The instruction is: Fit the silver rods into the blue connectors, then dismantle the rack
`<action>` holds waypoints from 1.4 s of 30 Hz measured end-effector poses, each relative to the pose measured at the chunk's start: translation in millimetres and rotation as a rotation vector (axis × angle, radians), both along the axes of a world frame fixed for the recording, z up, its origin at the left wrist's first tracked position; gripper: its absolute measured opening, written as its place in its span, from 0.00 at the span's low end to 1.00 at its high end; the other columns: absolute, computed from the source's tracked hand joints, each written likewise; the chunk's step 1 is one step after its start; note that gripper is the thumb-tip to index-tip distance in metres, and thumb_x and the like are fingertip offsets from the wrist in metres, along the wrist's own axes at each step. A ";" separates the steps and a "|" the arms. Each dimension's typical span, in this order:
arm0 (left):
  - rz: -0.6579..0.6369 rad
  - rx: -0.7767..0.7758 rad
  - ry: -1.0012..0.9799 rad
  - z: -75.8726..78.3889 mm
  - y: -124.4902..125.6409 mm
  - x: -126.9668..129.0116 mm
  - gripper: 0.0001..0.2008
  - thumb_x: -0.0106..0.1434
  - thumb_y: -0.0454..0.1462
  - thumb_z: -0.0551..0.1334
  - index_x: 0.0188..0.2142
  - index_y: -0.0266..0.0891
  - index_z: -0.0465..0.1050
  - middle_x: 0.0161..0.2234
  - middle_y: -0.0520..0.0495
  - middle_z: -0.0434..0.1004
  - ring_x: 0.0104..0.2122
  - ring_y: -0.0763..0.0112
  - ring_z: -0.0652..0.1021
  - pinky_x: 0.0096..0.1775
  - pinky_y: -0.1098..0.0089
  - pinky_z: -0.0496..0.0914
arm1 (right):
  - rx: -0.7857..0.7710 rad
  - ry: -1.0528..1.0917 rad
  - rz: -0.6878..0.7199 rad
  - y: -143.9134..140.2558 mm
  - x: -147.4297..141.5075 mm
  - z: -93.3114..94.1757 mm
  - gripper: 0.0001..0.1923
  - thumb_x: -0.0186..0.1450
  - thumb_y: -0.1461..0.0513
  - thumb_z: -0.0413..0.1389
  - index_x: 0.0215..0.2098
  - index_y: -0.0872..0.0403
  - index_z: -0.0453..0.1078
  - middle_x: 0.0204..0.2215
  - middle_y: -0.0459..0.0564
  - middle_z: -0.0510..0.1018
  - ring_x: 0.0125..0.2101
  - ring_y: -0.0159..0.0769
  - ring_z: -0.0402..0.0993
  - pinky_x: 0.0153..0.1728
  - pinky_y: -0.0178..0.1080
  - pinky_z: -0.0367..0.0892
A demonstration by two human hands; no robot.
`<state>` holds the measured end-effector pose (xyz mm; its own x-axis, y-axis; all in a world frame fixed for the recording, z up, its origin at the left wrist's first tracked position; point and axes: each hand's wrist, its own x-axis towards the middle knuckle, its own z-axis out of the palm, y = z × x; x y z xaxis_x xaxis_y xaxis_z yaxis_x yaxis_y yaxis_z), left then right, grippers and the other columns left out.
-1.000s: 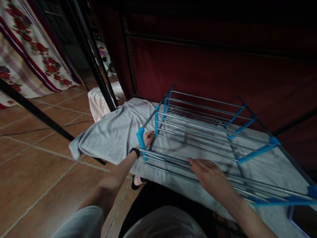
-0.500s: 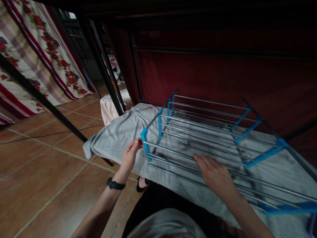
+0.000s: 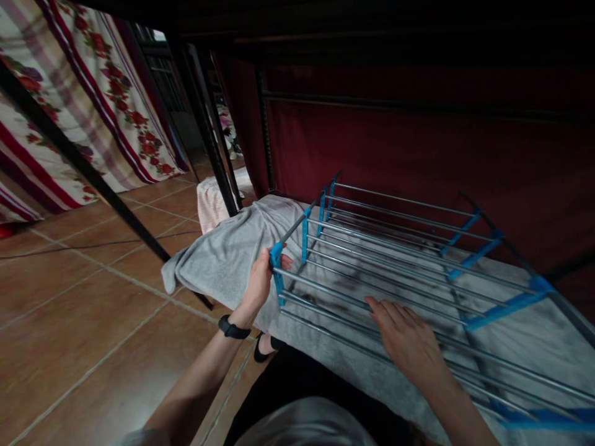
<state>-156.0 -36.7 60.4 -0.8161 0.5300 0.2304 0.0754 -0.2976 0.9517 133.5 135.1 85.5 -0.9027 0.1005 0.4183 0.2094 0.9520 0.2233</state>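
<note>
Blue plastic and bare metal make up the rack (image 3: 418,254), which lies on a grey blanket (image 3: 199,266) in the middle and right of the scene, its long bars slanting from the far left down toward the near right. At its near left corner the left hand (image 3: 260,282) holds a blue corner bracket (image 3: 279,288) pinched between the thumb, on the left, and the fingers, which reach past it to the right. A black wristband (image 3: 233,328) circles that wrist. The right hand (image 3: 411,344) lies across the near metal bar (image 3: 325,287), palm down, its fingers close together and pointing far and left; its thumb is hidden, so I cannot tell whether it curls round beneath the bar. More blue brackets (image 3: 506,310) join the bars at the right end.

Dark red cloth (image 3: 409,155) hangs behind the rack on the far side, crossed by a thin dark rail (image 3: 372,102). On the far left a flowered, striped curtain (image 3: 121,87) reaches down toward the brown tile floor (image 3: 106,341), where a dark cord (image 3: 93,246) runs. Pale striped cloth (image 3: 212,204) shows beside a black post (image 3: 216,142). On the near side, a black shoe (image 3: 261,354) pokes out beside the blanket's edge.
</note>
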 end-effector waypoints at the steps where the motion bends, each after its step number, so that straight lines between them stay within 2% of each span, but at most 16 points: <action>1: -0.003 -0.001 0.023 -1.1 0.2 1.5 0.34 0.69 0.59 0.47 0.49 0.33 0.75 0.33 0.42 0.81 0.32 0.65 0.78 0.36 0.67 0.71 | 0.000 -0.006 -0.003 -0.8 -0.5 -0.8 0.17 0.71 0.68 0.47 0.57 0.57 0.65 0.39 0.53 0.78 0.38 0.39 0.74 0.42 0.43 0.64; 3: 0.024 -0.023 0.092 -3.2 1.6 5.0 0.31 0.69 0.58 0.50 0.50 0.34 0.74 0.32 0.45 0.79 0.30 0.68 0.76 0.34 0.68 0.70 | -0.005 -0.024 -0.005 -3.7 -2.7 -2.7 0.18 0.71 0.69 0.48 0.58 0.58 0.65 0.40 0.54 0.78 0.39 0.40 0.74 0.44 0.44 0.65; 8: 0.185 -0.140 0.243 -7.7 8.6 10.6 0.22 0.65 0.50 0.62 0.50 0.37 0.71 0.27 0.53 0.72 0.25 0.74 0.72 0.29 0.73 0.66 | -0.033 -0.090 0.002 -19.1 -18.4 -5.2 0.24 0.68 0.72 0.48 0.61 0.57 0.62 0.42 0.54 0.78 0.40 0.40 0.74 0.46 0.44 0.66; 12: 0.254 -0.183 0.290 -12.9 11.9 11.2 0.17 0.65 0.47 0.62 0.46 0.38 0.68 0.28 0.54 0.72 0.25 0.74 0.73 0.30 0.73 0.67 | -0.076 -0.147 0.023 -32.6 -41.5 -1.0 0.25 0.68 0.72 0.46 0.63 0.57 0.61 0.45 0.54 0.77 0.43 0.40 0.74 0.47 0.44 0.66; 16: 0.257 -0.297 0.415 -20.7 6.2 5.5 0.15 0.68 0.48 0.58 0.43 0.40 0.65 0.31 0.51 0.75 0.28 0.71 0.77 0.33 0.70 0.69 | -0.134 -0.239 0.057 -44.4 -71.4 8.2 0.25 0.70 0.71 0.44 0.65 0.56 0.59 0.49 0.54 0.76 0.43 0.39 0.75 0.44 0.41 0.68; 19: 0.281 -0.464 0.641 -25.1 -6.4 -5.2 0.15 0.70 0.49 0.53 0.42 0.40 0.64 0.31 0.48 0.75 0.30 0.66 0.76 0.34 0.67 0.68 | -0.160 -0.305 0.077 -52.8 -91.1 15.3 0.27 0.69 0.72 0.42 0.65 0.55 0.59 0.51 0.55 0.75 0.43 0.39 0.76 0.41 0.40 0.69; 22: 0.296 -0.631 0.963 -27.2 -23.1 -18.6 0.19 0.71 0.52 0.49 0.41 0.39 0.64 0.31 0.45 0.73 0.32 0.60 0.76 0.35 0.63 0.68 | -0.168 -0.341 0.086 -57.6 -100.7 18.8 0.28 0.69 0.73 0.40 0.66 0.56 0.57 0.53 0.56 0.74 0.45 0.39 0.76 0.41 0.39 0.69; 25: 0.249 -0.721 1.230 -27.9 -37.1 -28.3 0.22 0.71 0.54 0.46 0.38 0.39 0.64 0.32 0.42 0.73 0.34 0.58 0.75 0.37 0.61 0.68 | -0.175 -0.357 0.067 -56.9 -101.3 18.4 0.29 0.69 0.73 0.39 0.67 0.55 0.56 0.53 0.56 0.74 0.46 0.39 0.76 0.41 0.38 0.69; 27: 0.209 -0.743 1.315 -28.0 -41.9 -30.7 0.23 0.72 0.54 0.43 0.37 0.39 0.64 0.31 0.42 0.72 0.33 0.58 0.75 0.37 0.62 0.68 | -0.183 -0.379 0.069 -54.7 -100.8 17.7 0.29 0.69 0.72 0.40 0.67 0.55 0.55 0.53 0.56 0.74 0.45 0.39 0.76 0.40 0.39 0.69; 33: 0.186 -0.732 1.320 -28.8 -41.4 -28.5 0.25 0.71 0.55 0.42 0.39 0.38 0.64 0.31 0.43 0.71 0.33 0.59 0.75 0.37 0.61 0.69 | -0.246 -0.414 0.081 -58.1 -115.9 19.9 0.26 0.70 0.70 0.39 0.65 0.55 0.57 0.52 0.57 0.75 0.43 0.40 0.78 0.37 0.40 0.69; 39: 0.153 -0.738 1.302 -33.1 -41.8 -32.1 0.24 0.71 0.56 0.44 0.38 0.39 0.64 0.32 0.42 0.70 0.34 0.58 0.74 0.39 0.61 0.69 | -0.478 -0.380 0.201 -75.7 -161.5 21.6 0.19 0.74 0.64 0.39 0.60 0.55 0.62 0.50 0.54 0.76 0.46 0.40 0.76 0.42 0.39 0.68; 42: 0.126 -0.740 1.293 -32.6 -42.6 -34.5 0.23 0.71 0.55 0.44 0.36 0.40 0.63 0.31 0.42 0.70 0.34 0.58 0.74 0.39 0.61 0.68 | -0.566 -0.418 0.143 -79.2 -183.0 20.3 0.15 0.74 0.61 0.43 0.52 0.56 0.67 0.50 0.55 0.77 0.49 0.40 0.75 0.45 0.38 0.66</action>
<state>-190.5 -79.3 27.8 -0.3110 0.7900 0.5284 0.9495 0.2822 0.1370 -49.5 55.9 105.8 -0.9966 0.0679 -0.0468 0.0783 0.9572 -0.2785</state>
